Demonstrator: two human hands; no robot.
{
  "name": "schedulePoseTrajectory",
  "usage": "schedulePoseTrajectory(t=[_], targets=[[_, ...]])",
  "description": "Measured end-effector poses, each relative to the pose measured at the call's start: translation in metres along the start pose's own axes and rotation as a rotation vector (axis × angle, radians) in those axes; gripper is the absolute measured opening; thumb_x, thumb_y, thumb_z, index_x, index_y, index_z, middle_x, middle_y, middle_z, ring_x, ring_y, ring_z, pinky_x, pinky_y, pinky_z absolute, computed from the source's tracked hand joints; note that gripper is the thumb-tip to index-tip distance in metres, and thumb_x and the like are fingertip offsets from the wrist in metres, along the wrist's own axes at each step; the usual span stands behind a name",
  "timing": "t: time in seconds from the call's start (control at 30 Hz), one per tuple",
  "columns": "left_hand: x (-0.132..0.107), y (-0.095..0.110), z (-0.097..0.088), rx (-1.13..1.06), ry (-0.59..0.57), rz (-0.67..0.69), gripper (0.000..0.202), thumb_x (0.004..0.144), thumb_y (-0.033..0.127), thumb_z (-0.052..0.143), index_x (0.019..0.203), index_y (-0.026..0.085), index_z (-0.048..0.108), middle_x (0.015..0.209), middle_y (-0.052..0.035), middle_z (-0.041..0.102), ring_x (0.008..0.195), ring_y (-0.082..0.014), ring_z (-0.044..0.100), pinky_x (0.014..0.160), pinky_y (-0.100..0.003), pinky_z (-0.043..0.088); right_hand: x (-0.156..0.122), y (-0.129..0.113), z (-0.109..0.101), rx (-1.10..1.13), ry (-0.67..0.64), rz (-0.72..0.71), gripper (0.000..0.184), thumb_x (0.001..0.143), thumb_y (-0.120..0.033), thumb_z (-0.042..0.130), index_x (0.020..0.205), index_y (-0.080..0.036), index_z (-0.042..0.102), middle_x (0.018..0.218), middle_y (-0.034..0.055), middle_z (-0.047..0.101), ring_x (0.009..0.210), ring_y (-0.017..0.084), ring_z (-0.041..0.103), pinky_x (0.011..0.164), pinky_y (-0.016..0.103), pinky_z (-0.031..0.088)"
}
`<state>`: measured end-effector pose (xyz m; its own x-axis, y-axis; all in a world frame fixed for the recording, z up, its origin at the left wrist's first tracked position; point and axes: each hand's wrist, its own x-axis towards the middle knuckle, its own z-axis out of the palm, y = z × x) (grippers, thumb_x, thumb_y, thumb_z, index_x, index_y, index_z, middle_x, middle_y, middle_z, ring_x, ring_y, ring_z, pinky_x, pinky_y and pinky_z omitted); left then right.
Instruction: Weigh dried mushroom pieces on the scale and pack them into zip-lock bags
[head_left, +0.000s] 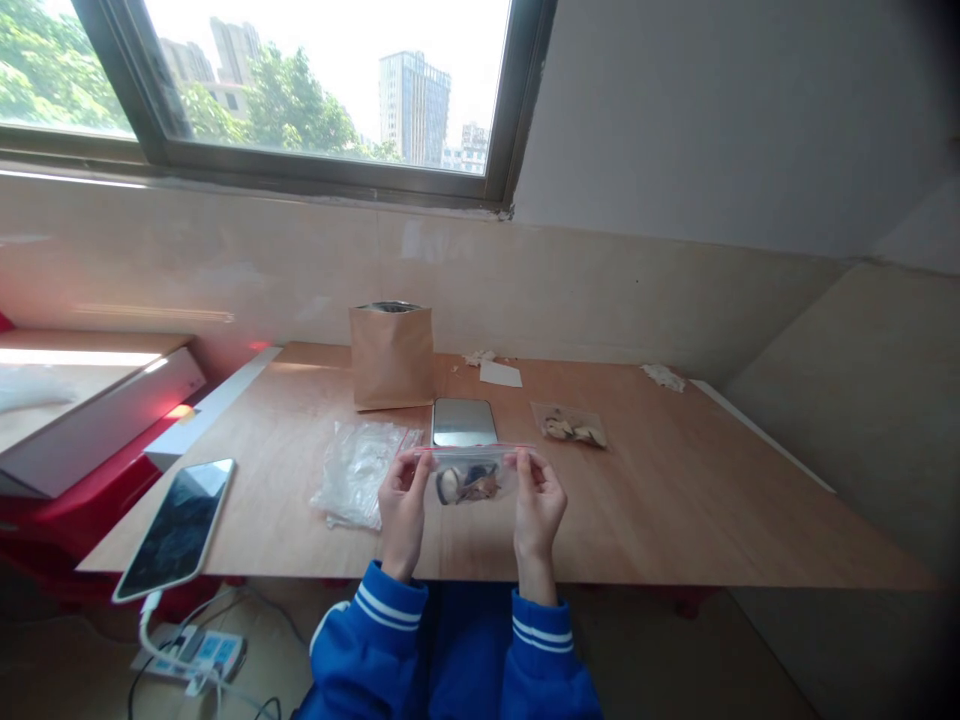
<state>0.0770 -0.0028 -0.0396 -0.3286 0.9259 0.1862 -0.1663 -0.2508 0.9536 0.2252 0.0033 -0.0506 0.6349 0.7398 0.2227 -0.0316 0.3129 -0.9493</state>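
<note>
Between my hands, above the front of the table, is a clear zip bag (469, 484) with a red strip along its top and several brown, dark and pale dried pieces inside. My left hand (403, 508) pinches its upper left corner, and my right hand (538, 503) pinches the upper right one. Just behind the bag lies a flat silver-topped device (464, 421), perhaps a scale. A pile of clear plastic bags (352, 475) rests close by my left hand. Farther right, a second filled zip bag (574, 427) lies flat on the wood.
An upright brown paper bag (392, 357) stands open-topped at the back of the table (675, 500). Near it lies a white card (500, 374). A tablet (176, 530) with a plugged-in cable overhangs the front left edge, above a power strip (202, 655). Pale scraps (663, 377) lie back right.
</note>
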Motion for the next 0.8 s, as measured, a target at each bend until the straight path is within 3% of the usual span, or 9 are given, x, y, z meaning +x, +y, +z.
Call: schedulePoseTrajectory(t=[0.2,0.37,0.53,0.8], targets=[[-0.002,0.009,0.004,-0.028,0.032,0.05,0.027,0.082,0.045,0.064,0.079,0.018,0.062,0.074,-0.0006,0.063,0.075,-0.0147,0.061,0.076,-0.027,0.049,-0.001,-0.001,0.004,0.042,-0.04,0.016,0.039,0.079,-0.053,0.065,0.082,-0.014,0.066,0.078,0.0085,0.073,0.073,0.019,0.067,0.075,0.033,0.052],[-0.003,0.005,0.004,-0.072,0.0,0.036,0.024,0.083,0.042,0.064,0.084,0.018,0.063,0.076,-0.0003,0.064,0.075,-0.0139,0.061,0.075,-0.026,0.049,-0.003,0.002,0.002,0.029,-0.169,0.019,0.036,0.082,-0.05,0.063,0.081,-0.015,0.07,0.082,0.008,0.074,0.078,0.019,0.068,0.077,0.032,0.05],[-0.003,-0.001,0.0,-0.042,-0.059,-0.008,0.026,0.079,0.042,0.069,0.086,0.017,0.067,0.08,-0.0027,0.069,0.08,-0.0173,0.064,0.077,-0.028,0.049,-0.005,0.003,0.003,0.003,-0.144,0.008,0.039,0.08,-0.052,0.064,0.086,-0.014,0.072,0.08,0.0079,0.074,0.073,0.019,0.066,0.072,0.031,0.05],[0.003,-0.006,-0.007,0.015,-0.04,-0.018,0.027,0.078,0.042,0.069,0.086,0.016,0.07,0.083,-0.0042,0.071,0.084,-0.0193,0.066,0.079,-0.029,0.05,-0.005,-0.005,-0.001,-0.087,-0.249,-0.007,0.041,0.088,-0.053,0.053,0.092,-0.016,0.071,0.085,0.0086,0.075,0.083,0.022,0.069,0.078,0.032,0.051]])
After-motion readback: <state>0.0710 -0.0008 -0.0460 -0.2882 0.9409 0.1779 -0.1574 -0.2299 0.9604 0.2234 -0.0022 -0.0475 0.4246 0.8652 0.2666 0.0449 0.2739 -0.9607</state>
